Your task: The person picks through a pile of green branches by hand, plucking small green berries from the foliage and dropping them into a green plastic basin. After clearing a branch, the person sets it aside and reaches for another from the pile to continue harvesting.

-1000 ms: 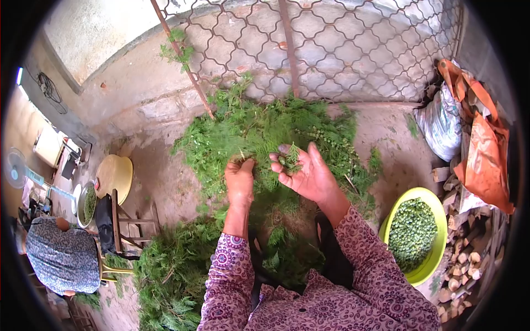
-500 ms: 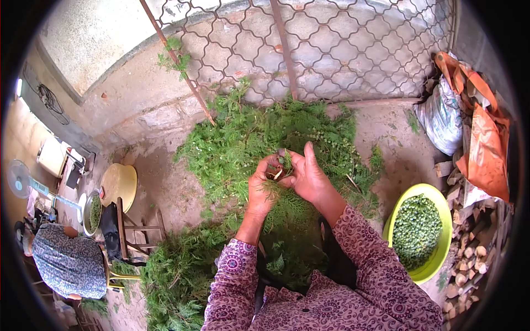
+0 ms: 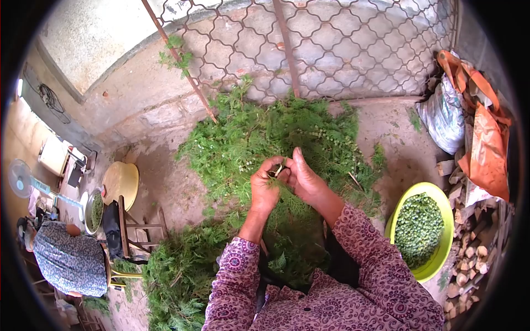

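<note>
My left hand [image 3: 265, 190] and my right hand [image 3: 309, 184] meet above the heap of cut evergreen branches [image 3: 232, 149]. Both are closed, fingers curled toward each other around an evergreen sprig [image 3: 292, 202] whose feathery leaves hang below them. A pale bit of stem shows between the fingertips; the finer details there are too small to make out. To the right stands a yellow-green basin [image 3: 448, 234], with many small green seed cones [image 3: 418, 229] in it.
More branches [image 3: 179, 278] lie at the lower left. Stacked firewood [image 3: 469, 259], an orange sheet [image 3: 488, 151] and a white sack [image 3: 443, 118] line the right side. Metal lattice [image 3: 359, 49] stands ahead. At left are a person [image 3: 69, 259], a fan [image 3: 20, 177] and a tan tub [image 3: 124, 185].
My fingers have shifted around the sprig, with the right fingers and thumb drawn in closer to the left hand. The view has moved only slightly.
</note>
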Available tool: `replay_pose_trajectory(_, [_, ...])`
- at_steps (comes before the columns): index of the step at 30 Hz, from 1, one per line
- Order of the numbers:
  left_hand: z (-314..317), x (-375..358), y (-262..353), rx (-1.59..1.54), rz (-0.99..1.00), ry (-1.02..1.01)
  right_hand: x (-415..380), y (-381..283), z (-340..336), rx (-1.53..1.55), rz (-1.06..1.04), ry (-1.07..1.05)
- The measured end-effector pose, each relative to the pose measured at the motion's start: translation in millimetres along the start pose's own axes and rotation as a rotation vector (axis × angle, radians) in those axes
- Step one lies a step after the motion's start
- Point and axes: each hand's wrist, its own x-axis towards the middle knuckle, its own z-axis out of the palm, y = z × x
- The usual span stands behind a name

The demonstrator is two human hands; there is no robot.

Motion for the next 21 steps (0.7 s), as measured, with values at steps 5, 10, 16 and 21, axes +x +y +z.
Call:
replay_pose_trajectory(5, [-8,1,6,0.05,-0.048,0.015,-3,-16,10,0.161,-0.021,-0.056])
replay_pose_trajectory(10, [-18,3,20,-0.096,-0.108,-0.007,-4,-17,5,0.468,0.095,0.101])
replay_pose_trajectory(16, [-31,6,21,-0.234,-0.202,0.032,-8,-14,11,0.448,0.051,0.114])
replay_pose_trajectory(21, [-55,17,14,-0.271,-0.262,0.06,-7,-31,-19,0.45,-0.008,0.169])
